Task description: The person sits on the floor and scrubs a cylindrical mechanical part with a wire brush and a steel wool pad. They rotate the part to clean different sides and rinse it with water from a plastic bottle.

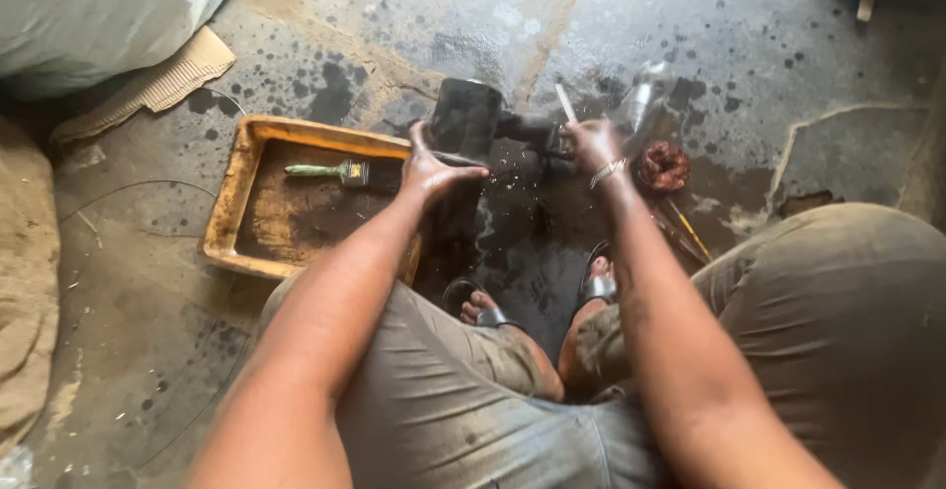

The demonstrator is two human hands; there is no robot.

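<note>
Grey trousers (pixel 473 420), sandals (pixel 483 310), wrist bracelet (pixel 608 171).

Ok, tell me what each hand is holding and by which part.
Left hand grips the dark cylinder at its lower rim. Right hand holds a thin pale stick by its lower end.

A yellow-orange tray (pixel 232 198) holds a green-handled brush (pixel 325 170), beside a black cylinder (pixel 463 119) on dark-spotted grey floor (pixel 749 45).

The space left of the left hand (pixel 431 167) is blocked by a yellow tray (pixel 233 198) holding a green-handled brush (pixel 325 170). To the right of the right hand (pixel 592 143), passage is narrowed by a copper coil (pixel 663 166) and a metal funnel (pixel 645 97). Open oil-stained floor (pixel 749 45) is left beyond them, while room near the body is closed off by the knees and sandalled feet (pixel 483 309).
</note>
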